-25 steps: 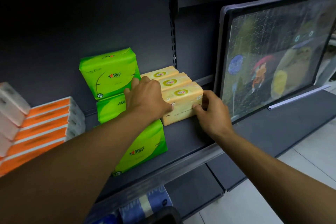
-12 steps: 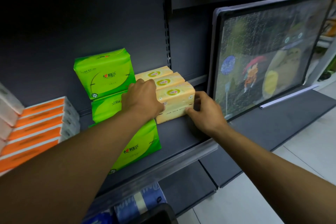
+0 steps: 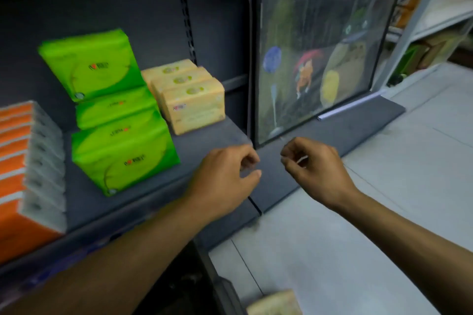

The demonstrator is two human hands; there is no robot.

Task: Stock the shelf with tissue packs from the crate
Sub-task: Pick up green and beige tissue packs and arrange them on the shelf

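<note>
**Shelf** (image 3: 204, 140): dark grey metal, flat and matt, with a slotted upright at the back wall.

**Beige tissue packs** (image 3: 186, 94): three soft rectangular blocks in film wrap, each with a green oval mark on top. They stand in a row front to back, touching, at the shelf's right end and just beside the green ones.

**Green tissue packs** (image 3: 112, 110): three glossy, pillow-like packs, the rear one raised and tilted.

**Orange-and-white packs** (image 3: 18, 161): a tight row at the far left.

**Left hand** (image 3: 225, 176): over the shelf's front edge, fingers loosely curled, holding nothing and apart from every pack.

**Right hand** (image 3: 314, 169): level with the left hand and near it, fingers loosely curled, holding nothing.

**Framed panel** (image 3: 320, 59): a glazed cartoon picture, upright, to the right of the beige packs.

**Floor** (image 3: 384, 199): pale tiles.

**Single beige pack** (image 3: 275, 303): at the lower edge of the view, blurred. What it lies in cannot be told.
</note>
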